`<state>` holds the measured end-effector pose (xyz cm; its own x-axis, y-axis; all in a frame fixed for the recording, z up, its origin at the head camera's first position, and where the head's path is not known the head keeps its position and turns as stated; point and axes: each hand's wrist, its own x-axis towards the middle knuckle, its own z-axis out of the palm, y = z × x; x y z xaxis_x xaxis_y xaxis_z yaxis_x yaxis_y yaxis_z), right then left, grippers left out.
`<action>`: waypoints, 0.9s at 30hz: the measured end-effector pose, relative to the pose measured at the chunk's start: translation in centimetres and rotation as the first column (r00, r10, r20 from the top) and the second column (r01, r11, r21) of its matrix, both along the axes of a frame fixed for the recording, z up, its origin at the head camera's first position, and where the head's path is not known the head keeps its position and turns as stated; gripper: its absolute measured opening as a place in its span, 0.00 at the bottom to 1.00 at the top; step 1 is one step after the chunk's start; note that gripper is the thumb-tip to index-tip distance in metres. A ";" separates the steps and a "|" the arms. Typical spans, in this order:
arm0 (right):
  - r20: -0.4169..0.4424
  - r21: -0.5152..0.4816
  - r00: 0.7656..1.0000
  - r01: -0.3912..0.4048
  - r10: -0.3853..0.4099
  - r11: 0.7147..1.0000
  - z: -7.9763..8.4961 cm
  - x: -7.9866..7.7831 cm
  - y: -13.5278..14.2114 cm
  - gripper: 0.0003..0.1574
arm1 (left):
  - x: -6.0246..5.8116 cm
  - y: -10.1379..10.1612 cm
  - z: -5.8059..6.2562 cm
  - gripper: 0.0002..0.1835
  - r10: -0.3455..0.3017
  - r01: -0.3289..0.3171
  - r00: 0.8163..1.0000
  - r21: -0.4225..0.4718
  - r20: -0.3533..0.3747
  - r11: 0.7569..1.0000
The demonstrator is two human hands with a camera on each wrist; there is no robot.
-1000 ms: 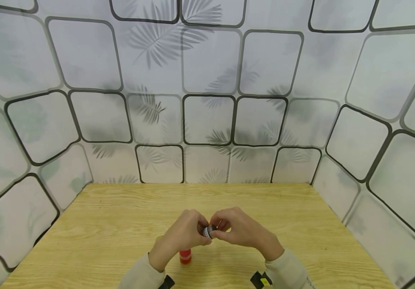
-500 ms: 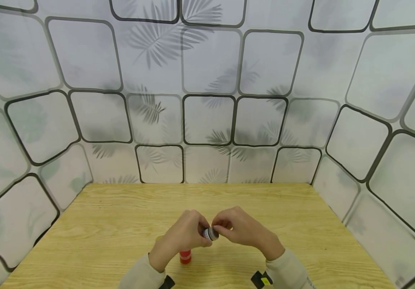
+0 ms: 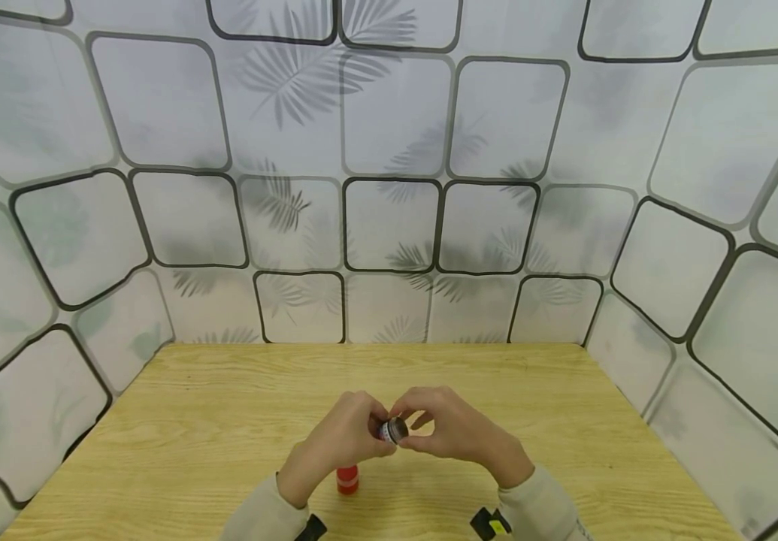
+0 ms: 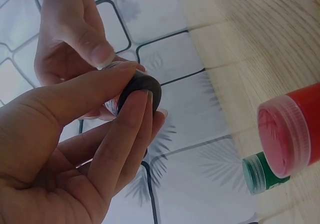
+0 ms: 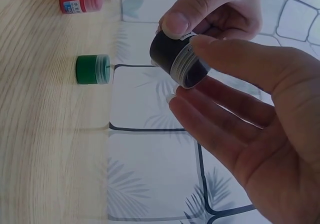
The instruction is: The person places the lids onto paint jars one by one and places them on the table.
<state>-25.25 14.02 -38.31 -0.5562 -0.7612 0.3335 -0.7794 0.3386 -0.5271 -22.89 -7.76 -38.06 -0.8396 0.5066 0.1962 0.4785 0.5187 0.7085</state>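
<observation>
A small black paint jar (image 5: 166, 51) with a clear ridged screw lid (image 5: 186, 70) is held tilted above the table between both hands. My left hand (image 3: 344, 432) grips the jar's body, with its thumb on one side and fingers round the base, as the left wrist view shows. The right hand (image 3: 452, 427) has its thumb on the lid's rim and its fingertips at the opposite edge, pinching it. The lid is still on the jar. Below the left wrist stands a red paint jar (image 3: 347, 481), partly covered by the forearm in the head view.
A green paint jar (image 5: 92, 69) stands on the wooden table (image 3: 226, 383), near the red jar. The red jar has a pinkish clear lid (image 4: 284, 134). Patterned white curtains (image 3: 395, 225) surround the table at the back and sides.
The right fingers were on the lid, drew back to its near edge half a second ago, and now spread round it again. The left hand has hardly moved.
</observation>
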 end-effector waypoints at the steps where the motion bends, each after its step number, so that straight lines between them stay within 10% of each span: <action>1: -0.004 0.000 1.000 -0.005 0.005 1.000 0.0 0.0 0.0 0.18 | 0.0 0.0 0.0 0.07 -0.001 0.001 1.000 0.002 0.003 1.000; 27: -0.036 -0.025 0.998 -0.061 0.060 0.998 -0.2 -0.1 0.0 0.15 | 0.1 0.0 0.1 0.05 0.007 -0.007 1.000 -0.010 -0.004 1.000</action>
<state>-25.39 14.03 -38.53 -0.4968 -0.7841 0.3721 -0.8162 0.2764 -0.5074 -22.83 -7.80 -37.91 -0.8424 0.5027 0.1940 0.4774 0.5291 0.7015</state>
